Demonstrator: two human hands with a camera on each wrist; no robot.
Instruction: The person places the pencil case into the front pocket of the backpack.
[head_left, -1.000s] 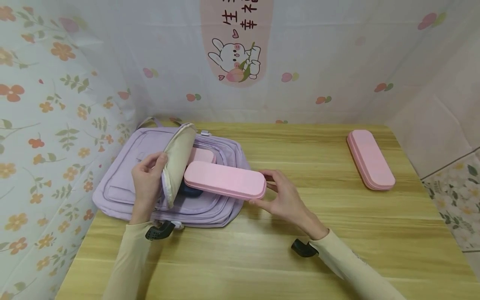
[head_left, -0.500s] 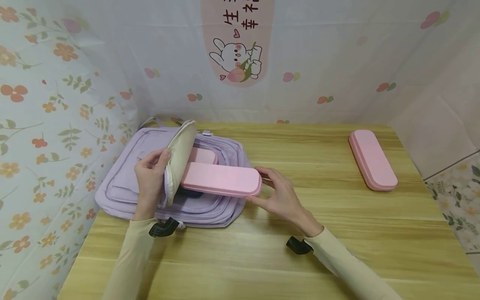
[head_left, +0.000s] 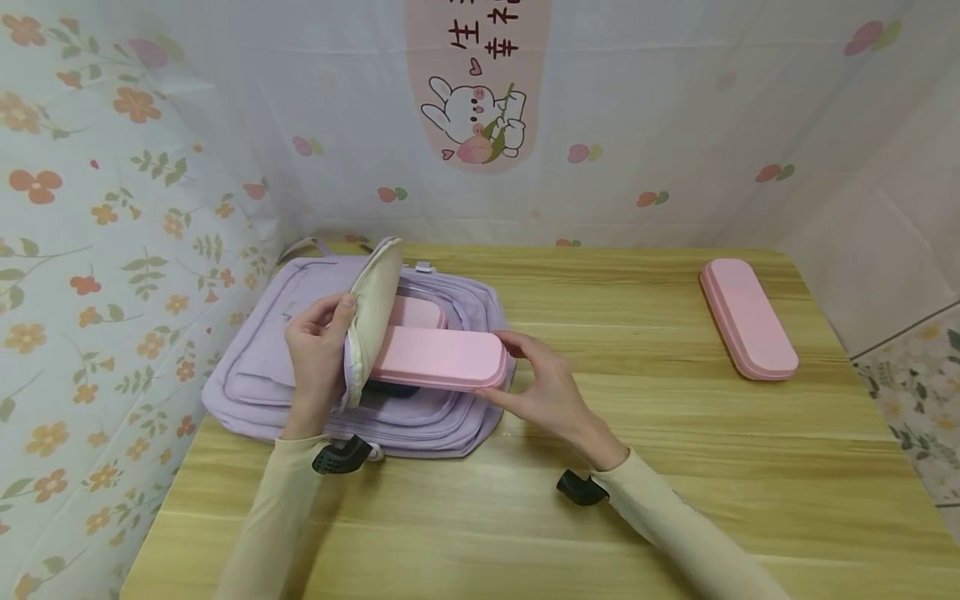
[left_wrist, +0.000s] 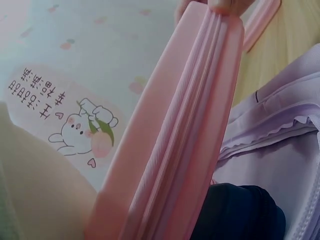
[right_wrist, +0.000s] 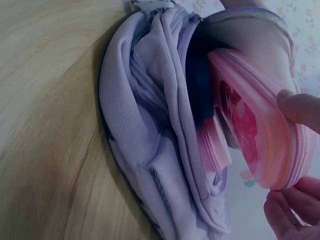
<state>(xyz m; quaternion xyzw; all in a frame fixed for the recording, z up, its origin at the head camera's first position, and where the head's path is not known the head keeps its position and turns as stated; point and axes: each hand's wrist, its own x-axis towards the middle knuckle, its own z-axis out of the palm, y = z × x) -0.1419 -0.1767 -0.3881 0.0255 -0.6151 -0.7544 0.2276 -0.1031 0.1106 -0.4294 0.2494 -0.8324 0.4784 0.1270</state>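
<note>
The right hand (head_left: 546, 390) pinches a pink case (head_left: 438, 357) by its right end, its left end under the flap (head_left: 372, 312) that the left hand (head_left: 318, 358) grips on the lilac backpack (head_left: 258, 358) at left. Farther, a second case (head_left: 422, 313) sits inside; a third case (head_left: 748, 319) lies far right.

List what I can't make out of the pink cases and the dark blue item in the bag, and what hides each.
Head: held pink case, inner end behind the raised flap.
Head: second pink case, left end behind that flap.
Head: dark blue item, mostly covered by the held pink case; what it is stays unclear.
Right wrist: printed picture, too blurred and slanted to identify.
</note>
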